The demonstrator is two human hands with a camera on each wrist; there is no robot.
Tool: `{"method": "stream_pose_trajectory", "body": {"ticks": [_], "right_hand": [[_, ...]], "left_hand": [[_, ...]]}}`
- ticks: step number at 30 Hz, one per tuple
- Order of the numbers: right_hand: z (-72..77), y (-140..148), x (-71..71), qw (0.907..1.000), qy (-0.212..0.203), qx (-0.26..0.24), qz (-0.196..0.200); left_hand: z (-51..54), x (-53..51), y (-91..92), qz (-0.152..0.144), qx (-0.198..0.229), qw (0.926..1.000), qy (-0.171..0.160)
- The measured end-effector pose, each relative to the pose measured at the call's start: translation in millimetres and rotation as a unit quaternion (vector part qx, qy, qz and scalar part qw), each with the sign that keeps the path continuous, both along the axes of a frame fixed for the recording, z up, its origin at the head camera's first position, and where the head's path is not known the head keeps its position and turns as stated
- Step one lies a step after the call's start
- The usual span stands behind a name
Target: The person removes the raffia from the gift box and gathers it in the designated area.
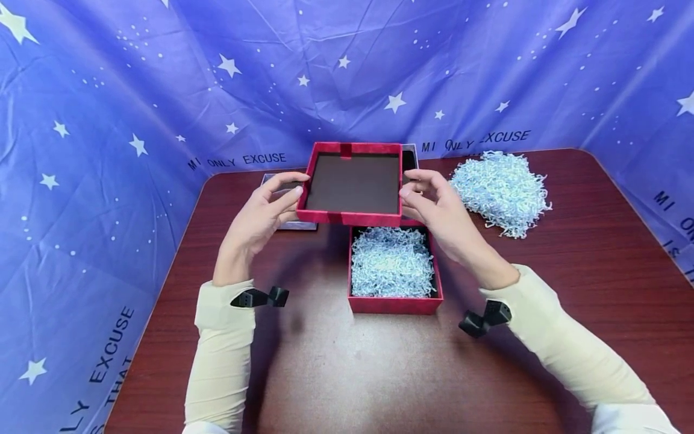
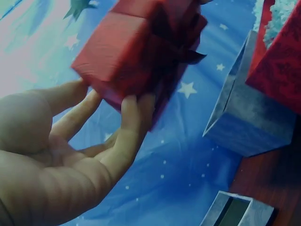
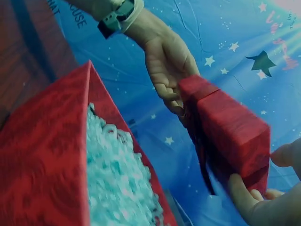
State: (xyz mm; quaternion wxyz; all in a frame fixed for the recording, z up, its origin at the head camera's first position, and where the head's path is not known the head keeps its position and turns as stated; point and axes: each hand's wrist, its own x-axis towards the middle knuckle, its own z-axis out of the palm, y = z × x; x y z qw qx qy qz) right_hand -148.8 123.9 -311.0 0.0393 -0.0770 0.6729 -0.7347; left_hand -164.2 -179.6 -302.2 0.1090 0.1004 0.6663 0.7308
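Observation:
Between them, both hands hold a red box lid (image 1: pixel 352 184) tilted in the air, its dark inside facing the head camera. The left hand (image 1: pixel 260 208) pinches its left side between thumb and fingers. On the opposite side, the right hand (image 1: pixel 441 214) does the same. A dark ribbon bow (image 2: pixel 181 55) hangs on the lid's outer face in the left wrist view. Below and nearer stands a red box (image 1: pixel 396 305), uncovered and filled with pale blue shredded paper (image 1: pixel 391 262). The lid is apart from the box; its raised far side hides what lies behind.
A loose heap of blue shredded paper (image 1: pixel 501 190) lies at the back right of the brown table (image 1: pixel 347 367). Partly hidden behind the lid are a grey box (image 2: pixel 254 117) and a smaller grey open piece (image 2: pixel 240 212). A blue starry curtain (image 1: pixel 325 78) surrounds the table.

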Motion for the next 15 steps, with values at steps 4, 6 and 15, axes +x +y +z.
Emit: {"method": "stream_pose_trajectory", "body": {"ticks": [4, 6, 15], "right_hand": [[-0.8, -9, 0.9, 0.9995, -0.028, 0.004, 0.017], [-0.4, -15, 2.2, 0.9988, -0.038, 0.003, 0.029], [-2.5, -54, 12.4, 0.9966, -0.049, -0.006, 0.067]], "left_hand": [[-1.7, -1.1, -16.0, -0.030, 0.023, 0.9991, -0.018], [-2.9, -1.6, -25.3, -0.044, 0.030, 0.9982, -0.027], [-16.4, 5.0, -76.4, -0.120, 0.007, 0.9927, -0.003]]}}
